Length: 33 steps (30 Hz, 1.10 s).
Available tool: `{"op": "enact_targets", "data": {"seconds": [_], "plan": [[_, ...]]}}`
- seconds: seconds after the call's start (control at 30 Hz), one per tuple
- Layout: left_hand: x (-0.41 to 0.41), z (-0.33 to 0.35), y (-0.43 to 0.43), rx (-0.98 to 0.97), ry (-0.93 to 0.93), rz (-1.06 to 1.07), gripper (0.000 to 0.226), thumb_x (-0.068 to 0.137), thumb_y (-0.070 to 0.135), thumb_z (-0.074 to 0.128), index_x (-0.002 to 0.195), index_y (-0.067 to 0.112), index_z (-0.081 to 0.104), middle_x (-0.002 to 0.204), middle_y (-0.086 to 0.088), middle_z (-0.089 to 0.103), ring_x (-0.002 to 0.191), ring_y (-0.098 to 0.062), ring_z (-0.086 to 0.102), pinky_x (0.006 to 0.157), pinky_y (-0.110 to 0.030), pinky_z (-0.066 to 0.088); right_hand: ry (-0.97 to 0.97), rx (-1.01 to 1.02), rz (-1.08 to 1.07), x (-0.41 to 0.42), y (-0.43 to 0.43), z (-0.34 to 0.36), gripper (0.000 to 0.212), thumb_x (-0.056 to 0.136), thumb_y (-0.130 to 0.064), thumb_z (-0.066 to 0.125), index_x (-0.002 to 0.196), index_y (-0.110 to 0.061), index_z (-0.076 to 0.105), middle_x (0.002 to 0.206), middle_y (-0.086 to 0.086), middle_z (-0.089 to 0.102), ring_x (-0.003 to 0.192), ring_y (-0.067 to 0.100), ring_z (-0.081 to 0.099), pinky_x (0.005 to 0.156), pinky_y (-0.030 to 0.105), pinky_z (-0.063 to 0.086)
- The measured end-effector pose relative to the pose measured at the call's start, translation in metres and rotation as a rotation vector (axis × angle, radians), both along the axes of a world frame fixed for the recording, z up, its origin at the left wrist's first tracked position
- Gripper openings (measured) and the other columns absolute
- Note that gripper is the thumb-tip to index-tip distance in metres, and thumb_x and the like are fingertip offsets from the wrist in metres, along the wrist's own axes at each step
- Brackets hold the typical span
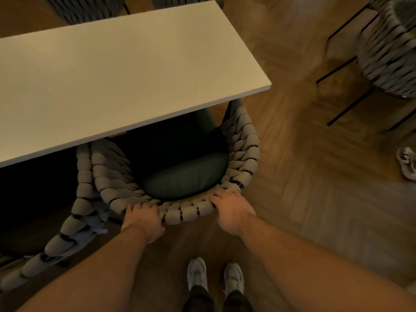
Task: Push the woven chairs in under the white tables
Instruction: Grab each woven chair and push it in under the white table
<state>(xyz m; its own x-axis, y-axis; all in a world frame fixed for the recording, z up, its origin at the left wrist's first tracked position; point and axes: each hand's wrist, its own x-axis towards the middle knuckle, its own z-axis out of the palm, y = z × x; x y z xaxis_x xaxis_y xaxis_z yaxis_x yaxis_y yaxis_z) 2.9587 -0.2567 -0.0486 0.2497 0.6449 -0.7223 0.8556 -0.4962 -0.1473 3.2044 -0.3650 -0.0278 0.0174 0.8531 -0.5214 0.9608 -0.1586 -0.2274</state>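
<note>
Chair (244, 154) at centre, cushion (180, 176) in its seat, half under desk (112, 75); left grip (143, 219) and right grip (231, 212) clamped on its back rim at 6 o'clock. Second chair (56, 242) just beside at 8 o'clock, third chair (382, 52) apart at 2 o'clock

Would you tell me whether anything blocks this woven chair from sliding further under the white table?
Nothing visible blocks it: the woven chair is already partly beneath the white table. A neighbouring chair crowds its left side, and the space underneath is too dark to check.

Herringbone wood floor (315, 188), pale sneaker (408, 162)
</note>
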Motion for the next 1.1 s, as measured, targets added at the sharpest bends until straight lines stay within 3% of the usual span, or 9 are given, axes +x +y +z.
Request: {"op": "enact_targets", "data": {"seconds": [0.07,0.17,0.23,0.3,0.47,0.77,0.93,1.1], "plan": [[0.001,0.016,-0.005,-0.044,-0.029,-0.009,0.069,0.094,0.056,0.060,0.153,0.025,0.044,0.155,-0.006,0.048,0.144,-0.031,0.041,0.124,-0.052,0.028,0.050,-0.074,-0.061,0.001,-0.008,0.020,0.073,0.098,-0.014,0.060,0.164,-0.025,0.031,0.171,0.003,0.029,0.157,0.025,0.026,0.128,0.044,0.024],[0.003,0.040,-0.008,-0.097,-0.114,0.019,0.056,0.095,0.049,0.062,0.145,0.028,0.051,0.140,-0.003,0.058,0.128,-0.027,0.054,0.112,-0.046,0.044,0.081,-0.159,-0.214,0.006,-0.021,0.043,0.067,0.099,-0.019,0.062,0.161,-0.029,0.038,0.152,0.006,0.053,0.136,0.026,0.054,0.110,0.041,0.049],[0.005,0.057,-0.010,-0.111,-0.182,0.055,0.047,0.096,0.045,0.060,0.141,0.030,0.057,0.124,0.001,0.064,0.111,-0.023,0.060,0.097,-0.041,0.052,0.078,-0.159,-0.299,0.012,-0.030,0.058,0.062,0.098,-0.024,0.062,0.157,-0.032,0.043,0.142,0.004,0.061,0.123,0.024,0.062,0.101,0.039,0.055],[0.011,0.076,-0.012,-0.088,-0.250,0.073,0.041,0.099,0.045,0.058,0.136,0.028,0.062,0.118,0.001,0.066,0.105,-0.022,0.062,0.090,-0.039,0.054,0.070,-0.131,-0.336,0.019,-0.039,0.075,0.056,0.097,-0.028,0.061,0.152,-0.033,0.050,0.137,0.001,0.065,0.119,0.023,0.063,0.098,0.039,0.057],[0.045,0.110,-0.018,-0.032,-0.414,0.188,0.052,0.101,0.040,0.065,0.149,0.025,0.055,0.144,-0.002,0.061,0.127,-0.024,0.060,0.105,-0.040,0.053,0.035,-0.029,-0.437,0.051,-0.050,0.116,0.041,0.097,-0.029,0.062,0.138,-0.027,0.062,0.127,0.001,0.069,0.115,0.023,0.065,0.095,0.038,0.056],[0.175,0.151,-0.005,0.077,-0.562,0.169,0.047,0.101,0.037,0.064,0.147,0.027,0.059,0.143,0.005,0.063,0.130,-0.018,0.059,0.111,-0.037,0.049,0.043,0.063,-0.511,0.161,-0.034,0.141,0.050,0.097,-0.036,0.063,0.147,-0.028,0.057,0.136,0.001,0.066,0.121,0.020,0.063,0.097,0.034,0.055],[0.266,0.167,0.007,0.113,-0.612,0.218,0.048,0.102,0.035,0.064,0.149,0.025,0.058,0.146,0.004,0.061,0.133,-0.019,0.058,0.113,-0.036,0.047,0.035,0.063,-0.434,0.254,-0.017,0.152,0.052,0.096,-0.036,0.064,0.147,-0.029,0.057,0.137,-0.002,0.066,0.120,0.019,0.063,0.097,0.031,0.054],[0.355,0.181,0.020,0.146,-0.652,0.264,0.042,0.101,0.037,0.062,0.142,0.027,0.063,0.138,0.002,0.066,0.124,-0.020,0.062,0.105,-0.035,0.050,-0.015,0.084,-0.359,0.349,0.007,0.177,0.052,0.093,-0.038,0.064,0.145,-0.030,0.059,0.134,-0.004,0.067,0.119,0.018,0.064,0.097,0.032,0.054]]}}
